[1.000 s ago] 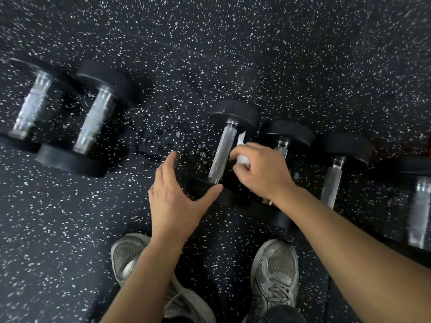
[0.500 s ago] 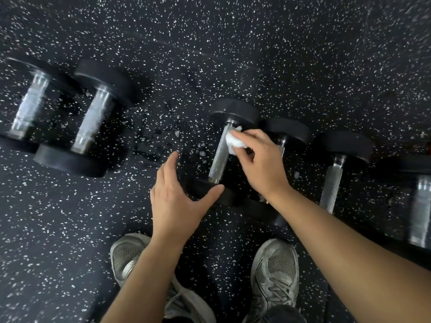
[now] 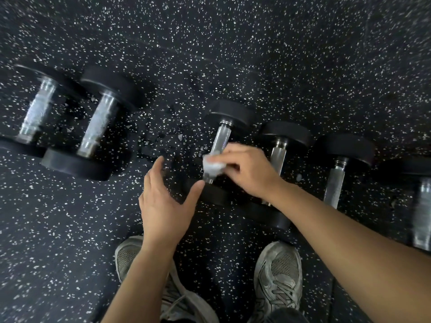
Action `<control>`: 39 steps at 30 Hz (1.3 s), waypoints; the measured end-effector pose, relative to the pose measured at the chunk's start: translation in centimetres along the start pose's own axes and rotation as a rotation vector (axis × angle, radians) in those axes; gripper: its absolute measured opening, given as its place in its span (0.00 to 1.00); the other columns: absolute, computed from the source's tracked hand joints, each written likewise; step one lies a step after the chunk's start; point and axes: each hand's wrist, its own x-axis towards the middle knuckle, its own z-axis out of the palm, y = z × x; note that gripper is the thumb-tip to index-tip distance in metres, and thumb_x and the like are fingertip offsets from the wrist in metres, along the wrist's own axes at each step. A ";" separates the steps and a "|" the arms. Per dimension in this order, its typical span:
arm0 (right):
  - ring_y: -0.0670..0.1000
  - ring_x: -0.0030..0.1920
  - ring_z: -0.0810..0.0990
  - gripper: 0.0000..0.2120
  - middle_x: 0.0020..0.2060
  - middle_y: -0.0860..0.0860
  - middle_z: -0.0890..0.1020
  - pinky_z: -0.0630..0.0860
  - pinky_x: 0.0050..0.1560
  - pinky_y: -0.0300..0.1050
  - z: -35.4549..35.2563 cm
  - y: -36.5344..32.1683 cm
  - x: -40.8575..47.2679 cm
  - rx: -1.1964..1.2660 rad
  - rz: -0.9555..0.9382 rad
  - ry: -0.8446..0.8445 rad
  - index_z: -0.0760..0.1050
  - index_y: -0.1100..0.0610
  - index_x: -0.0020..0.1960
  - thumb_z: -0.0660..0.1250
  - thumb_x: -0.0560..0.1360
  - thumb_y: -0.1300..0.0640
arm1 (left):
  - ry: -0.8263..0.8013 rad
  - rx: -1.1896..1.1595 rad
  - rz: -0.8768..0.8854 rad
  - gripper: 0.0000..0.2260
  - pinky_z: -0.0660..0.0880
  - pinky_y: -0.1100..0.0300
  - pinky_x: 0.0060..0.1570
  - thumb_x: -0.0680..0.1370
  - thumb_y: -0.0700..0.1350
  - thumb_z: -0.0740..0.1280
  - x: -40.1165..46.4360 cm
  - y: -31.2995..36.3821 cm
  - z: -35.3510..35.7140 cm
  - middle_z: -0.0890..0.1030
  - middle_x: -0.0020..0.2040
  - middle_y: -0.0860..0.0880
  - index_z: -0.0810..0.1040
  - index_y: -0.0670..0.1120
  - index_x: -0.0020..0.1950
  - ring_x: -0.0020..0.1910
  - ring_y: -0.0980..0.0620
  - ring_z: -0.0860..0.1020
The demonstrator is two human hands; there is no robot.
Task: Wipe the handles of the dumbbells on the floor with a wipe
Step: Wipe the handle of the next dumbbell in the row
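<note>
In the middle of the frame the right hand (image 3: 250,170) pinches a crumpled white wipe (image 3: 212,166) and presses it around the lower part of a metal handle (image 3: 220,143). This handle belongs to the middle dumbbell (image 3: 229,114), which lies on the floor (image 3: 256,43) with one black head toward the top of the frame and the other head toward the bottom, partly hidden under the hands. The wipe is a little blurred.

The left hand (image 3: 166,201) is just to the left and below the wipe. Its fingers are straight and spread, the thumb (image 3: 194,191) points toward the lower end of the handle and comes very near to the lower black head. It holds nothing. I cannot tell if the thumb really touches the dumbbell.

To the right of the wiped handle lies a second dumbbell (image 3: 285,134), just beside the first one; the right wrist covers the lower part of its handle. More to the right is a third dumbbell (image 3: 345,148), and at the right edge of the frame a fourth one (image 3: 422,206), blurred. In the upper left of the frame two bigger dumbbells (image 3: 98,127) lie side by side, well apart from the hands.

The floor is black rubber with white speckles. Between the left pair and the middle dumbbell there are some small dark wet-looking spots (image 3: 179,137) on it. At the bottom of the frame two grey sneakers (image 3: 278,276) stand under the forearms.
</note>
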 end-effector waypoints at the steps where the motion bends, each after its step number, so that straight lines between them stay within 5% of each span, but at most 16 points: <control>1: 0.37 0.40 0.75 0.19 0.48 0.45 0.81 0.72 0.45 0.30 0.1 -0.1 0.8 -0.002 0.048 0.137 0.82 0.50 0.65 0.72 0.77 0.64 | 0.018 -0.002 -0.001 0.43 0.66 0.43 0.74 0.73 0.67 0.68 0.1 -0.2 -0.2 0.69 0.74 0.49 0.58 0.48 0.81 0.73 0.51 0.69; 4: 0.40 0.39 0.74 0.16 0.46 0.44 0.78 0.73 0.45 0.33 0.9 -0.5 2.4 -0.074 0.131 0.335 0.83 0.49 0.63 0.71 0.78 0.62 | 0.064 0.013 0.016 0.39 0.66 0.40 0.73 0.76 0.63 0.69 0.5 -0.6 -0.5 0.71 0.74 0.48 0.59 0.47 0.81 0.72 0.50 0.70; 10: 0.45 0.50 0.79 0.18 0.52 0.44 0.79 0.78 0.53 0.42 2.2 -1.2 0.9 0.000 -0.110 -0.114 0.83 0.50 0.64 0.71 0.77 0.64 | 0.039 0.090 0.091 0.45 0.65 0.45 0.73 0.72 0.68 0.70 1.1 0.1 -0.8 0.69 0.75 0.48 0.58 0.48 0.81 0.74 0.49 0.69; 13: 0.42 0.43 0.76 0.17 0.46 0.43 0.77 0.73 0.46 0.33 1.7 -1.1 1.6 -0.001 -0.032 0.159 0.83 0.51 0.64 0.71 0.77 0.63 | -0.023 0.111 0.101 0.50 0.62 0.46 0.75 0.68 0.71 0.71 0.8 0.4 -0.4 0.67 0.77 0.50 0.56 0.51 0.82 0.75 0.49 0.67; 16: 0.45 0.36 0.75 0.16 0.41 0.45 0.76 0.74 0.38 0.40 1.2 -0.6 3.6 -0.099 0.143 0.396 0.83 0.47 0.64 0.71 0.78 0.59 | -0.045 0.130 0.084 0.52 0.60 0.46 0.76 0.66 0.71 0.73 0.5 0.0 -0.3 0.66 0.78 0.49 0.55 0.51 0.82 0.77 0.48 0.64; 21: 0.43 0.36 0.73 0.17 0.41 0.42 0.77 0.67 0.38 0.40 3.6 -1.5 3.1 -0.044 0.045 0.192 0.82 0.48 0.66 0.69 0.79 0.59 | 0.012 0.120 0.063 0.50 0.61 0.43 0.75 0.68 0.67 0.75 1.0 -0.7 -0.7 0.67 0.77 0.48 0.57 0.49 0.82 0.76 0.47 0.66; 25: 0.47 0.48 0.82 0.19 0.54 0.46 0.85 0.74 0.45 0.40 4.1 -2.2 2.9 -0.022 -0.152 -0.046 0.82 0.47 0.65 0.69 0.78 0.62 | 0.037 0.110 0.046 0.49 0.61 0.46 0.74 0.69 0.65 0.76 1.3 -1.2 -1.4 0.67 0.77 0.49 0.57 0.50 0.82 0.76 0.48 0.66; 31: 0.43 0.35 0.74 0.17 0.45 0.42 0.81 0.66 0.34 0.36 3.4 -2.3 7.7 -0.106 0.087 0.325 0.81 0.44 0.66 0.67 0.79 0.58 | 0.073 0.103 0.048 0.47 0.63 0.43 0.75 0.70 0.64 0.75 1.6 -1.8 -2.1 0.68 0.77 0.47 0.57 0.48 0.81 0.76 0.47 0.66; 35: 0.41 0.38 0.75 0.19 0.49 0.43 0.83 0.69 0.38 0.38 4.4 -2.9 7.6 -0.074 0.029 0.140 0.82 0.46 0.64 0.65 0.79 0.62 | 0.114 0.108 0.066 0.46 0.65 0.41 0.73 0.71 0.62 0.76 2.5 -2.1 -3.0 0.69 0.75 0.46 0.59 0.47 0.81 0.74 0.46 0.68; 39: 0.46 0.51 0.82 0.19 0.56 0.44 0.85 0.79 0.52 0.47 5.0 -3.9 7.1 -0.025 -0.132 -0.171 0.82 0.47 0.64 0.65 0.78 0.63 | 0.156 0.102 0.063 0.45 0.68 0.38 0.71 0.71 0.62 0.76 3.5 -2.8 -3.7 0.69 0.75 0.45 0.59 0.46 0.81 0.73 0.44 0.71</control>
